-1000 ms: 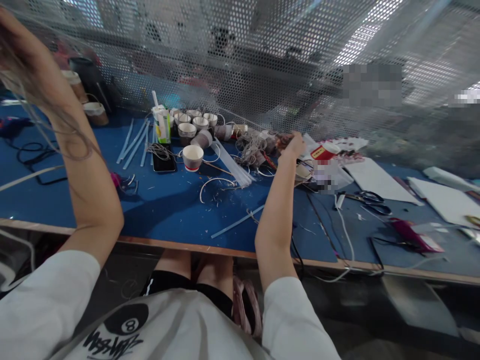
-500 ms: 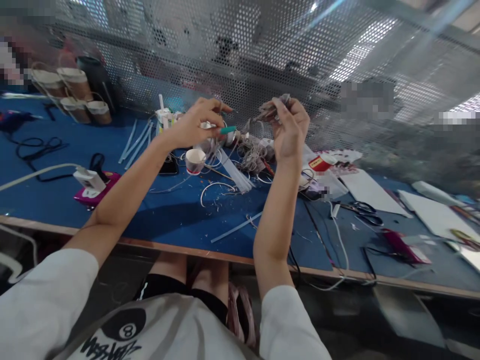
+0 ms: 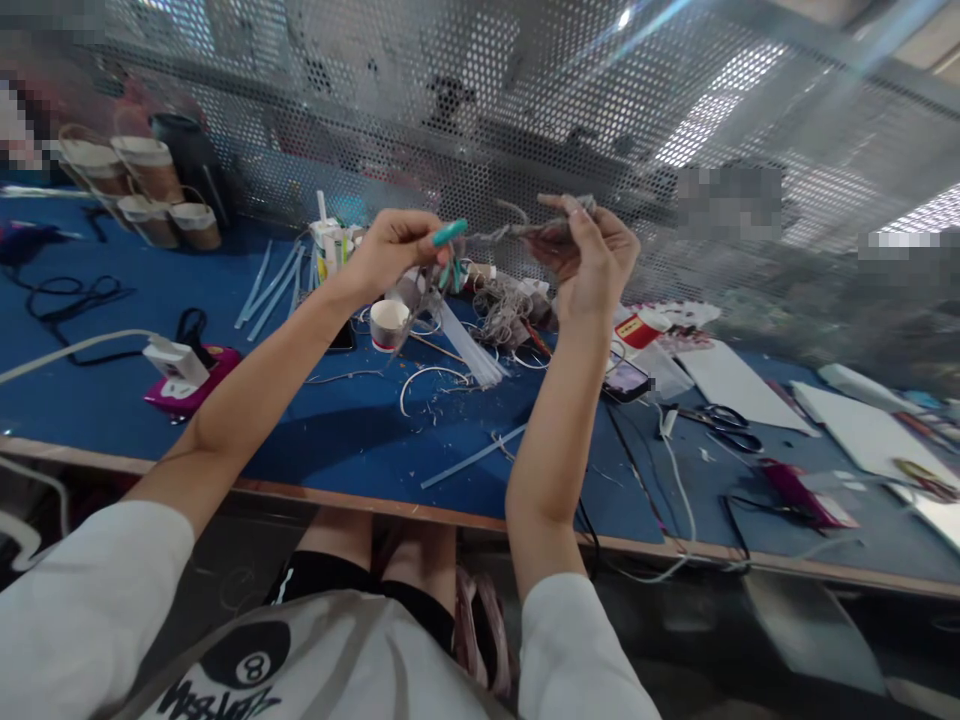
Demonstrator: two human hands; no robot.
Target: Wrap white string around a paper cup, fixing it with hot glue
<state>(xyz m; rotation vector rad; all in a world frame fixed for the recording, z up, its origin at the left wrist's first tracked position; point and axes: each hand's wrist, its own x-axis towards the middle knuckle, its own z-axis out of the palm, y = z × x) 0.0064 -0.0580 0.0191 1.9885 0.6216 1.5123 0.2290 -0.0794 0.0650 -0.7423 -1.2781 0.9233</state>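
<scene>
My right hand [image 3: 596,255] is raised above the table, closed on a crumpled grey bundle of cord or yarn [image 3: 551,232]. One loose end sticks up and to the left from it. A twisted strand runs from the bundle across to my left hand [image 3: 401,245], whose thumb and fingers are pinched together at its end. Teal tips that look like long nails show on the left fingers. Below the hands lie a tangle of thin grey cord [image 3: 504,312], a fan of clear strips [image 3: 472,345] and a paper cup [image 3: 390,325].
A blue table [image 3: 360,440] carries scraps, a curved white piece [image 3: 424,372] and several clear glue sticks [image 3: 271,285]. Cups with handles [image 3: 150,170] stand back left. A magenta device [image 3: 191,385] lies left, a phone [image 3: 626,380] and scissors [image 3: 724,425] right. Perforated metal mesh [image 3: 420,110] rises behind.
My left fingers have closed from a spread pose into a pinch on the strand. The right hand has shifted slightly right, and the strand now stretches between both hands.
</scene>
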